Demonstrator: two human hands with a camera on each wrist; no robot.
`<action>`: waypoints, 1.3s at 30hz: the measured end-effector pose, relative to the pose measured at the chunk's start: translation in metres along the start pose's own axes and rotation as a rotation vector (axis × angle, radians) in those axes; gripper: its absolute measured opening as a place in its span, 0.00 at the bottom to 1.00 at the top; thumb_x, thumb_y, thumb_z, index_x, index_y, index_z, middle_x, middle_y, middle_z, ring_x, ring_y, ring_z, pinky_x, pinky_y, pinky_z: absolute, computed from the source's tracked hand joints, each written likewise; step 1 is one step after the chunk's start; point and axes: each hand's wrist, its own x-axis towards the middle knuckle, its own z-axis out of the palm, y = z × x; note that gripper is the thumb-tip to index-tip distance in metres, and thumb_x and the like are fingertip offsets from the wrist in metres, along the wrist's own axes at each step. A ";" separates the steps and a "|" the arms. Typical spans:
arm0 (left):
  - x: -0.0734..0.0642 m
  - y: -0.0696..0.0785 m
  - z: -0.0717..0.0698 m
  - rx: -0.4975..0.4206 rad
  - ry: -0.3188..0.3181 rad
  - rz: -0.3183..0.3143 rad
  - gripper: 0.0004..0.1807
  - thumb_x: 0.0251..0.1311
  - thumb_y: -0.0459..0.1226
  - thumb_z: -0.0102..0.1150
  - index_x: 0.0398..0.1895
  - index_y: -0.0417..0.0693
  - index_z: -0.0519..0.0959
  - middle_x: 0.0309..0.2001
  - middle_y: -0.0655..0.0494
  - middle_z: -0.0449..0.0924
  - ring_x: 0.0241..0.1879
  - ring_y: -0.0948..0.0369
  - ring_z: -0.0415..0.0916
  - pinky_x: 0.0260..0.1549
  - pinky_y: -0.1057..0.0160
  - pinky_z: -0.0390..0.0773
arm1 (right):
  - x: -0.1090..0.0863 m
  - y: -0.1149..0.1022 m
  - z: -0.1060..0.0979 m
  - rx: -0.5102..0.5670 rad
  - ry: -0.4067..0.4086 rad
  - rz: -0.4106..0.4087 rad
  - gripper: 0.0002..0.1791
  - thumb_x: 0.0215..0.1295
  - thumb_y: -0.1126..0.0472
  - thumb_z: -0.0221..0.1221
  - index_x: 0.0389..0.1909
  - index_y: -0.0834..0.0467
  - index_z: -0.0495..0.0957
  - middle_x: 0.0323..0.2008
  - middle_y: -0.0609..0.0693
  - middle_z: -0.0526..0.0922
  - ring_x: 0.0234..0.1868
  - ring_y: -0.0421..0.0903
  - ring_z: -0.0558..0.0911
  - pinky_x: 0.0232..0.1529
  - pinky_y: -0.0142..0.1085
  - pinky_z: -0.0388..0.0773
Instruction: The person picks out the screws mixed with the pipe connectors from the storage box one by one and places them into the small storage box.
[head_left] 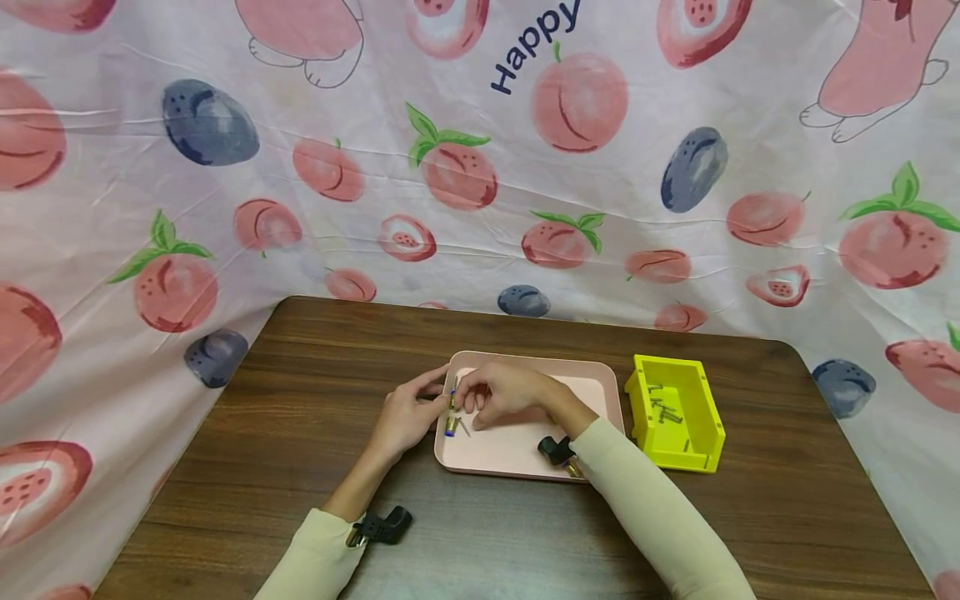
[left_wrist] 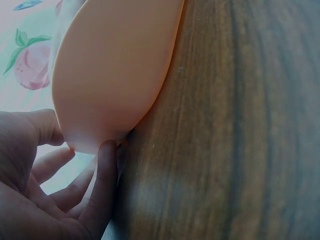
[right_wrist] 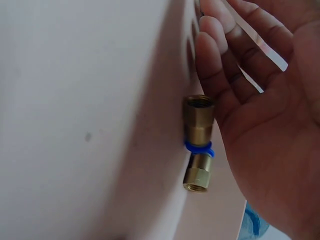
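Note:
A shallow pink tray (head_left: 517, 461) lies on the table. My left hand (head_left: 406, 418) grips its left end, its fingers and thumb at the rim in the left wrist view. My right hand (head_left: 510, 392) reaches down inside the tray near that end. Its fingers are bent loosely, with the thumb apart from them and no held thing visible. Beside these fingers lie two brass threaded fittings with blue rings, a nearer one (head_left: 451, 426) and a farther one (head_left: 453, 400). A small screw (head_left: 463, 427) lies near them. The right wrist view shows both fittings beside the palm.
A yellow bin (head_left: 716, 437) holding several metal screws (head_left: 666, 412) stands right of the tray. Both rest on a dark wooden table (head_left: 322, 358). A fruit-printed cloth (head_left: 465, 275) hangs behind and at the sides.

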 end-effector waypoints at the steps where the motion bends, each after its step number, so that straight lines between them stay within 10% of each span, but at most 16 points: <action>1: 0.000 0.000 0.000 -0.005 0.001 0.003 0.30 0.69 0.32 0.65 0.75 0.45 0.81 0.50 0.42 0.92 0.35 0.59 0.91 0.32 0.65 0.84 | 0.001 0.000 0.001 -0.001 -0.005 0.005 0.16 0.60 0.73 0.77 0.48 0.63 0.87 0.36 0.50 0.86 0.35 0.35 0.81 0.41 0.30 0.80; 16: 0.010 -0.026 0.002 -0.021 -0.002 0.100 0.29 0.67 0.38 0.68 0.73 0.47 0.83 0.47 0.43 0.92 0.33 0.61 0.91 0.27 0.62 0.85 | 0.007 0.001 0.010 -0.063 0.000 0.052 0.12 0.60 0.67 0.80 0.42 0.59 0.89 0.28 0.38 0.82 0.29 0.32 0.77 0.35 0.28 0.76; 22: 0.001 -0.006 -0.001 -0.031 -0.011 0.040 0.29 0.69 0.35 0.67 0.74 0.44 0.81 0.50 0.41 0.91 0.36 0.57 0.92 0.31 0.61 0.86 | 0.008 -0.001 0.010 -0.097 -0.008 0.044 0.11 0.60 0.66 0.81 0.40 0.58 0.89 0.28 0.38 0.82 0.29 0.31 0.77 0.34 0.27 0.75; 29: 0.004 -0.015 0.000 -0.064 -0.004 0.091 0.30 0.66 0.34 0.64 0.73 0.46 0.82 0.47 0.42 0.92 0.33 0.61 0.91 0.28 0.62 0.86 | 0.007 -0.002 0.010 -0.113 0.001 0.056 0.09 0.60 0.67 0.80 0.37 0.56 0.89 0.27 0.36 0.81 0.29 0.29 0.77 0.35 0.27 0.75; 39: 0.003 -0.007 0.002 -0.028 0.007 -0.014 0.30 0.68 0.32 0.65 0.75 0.46 0.81 0.50 0.43 0.92 0.35 0.58 0.92 0.31 0.62 0.86 | 0.005 0.002 0.009 -0.161 0.005 0.018 0.06 0.61 0.67 0.78 0.32 0.55 0.90 0.26 0.34 0.80 0.29 0.27 0.75 0.35 0.26 0.74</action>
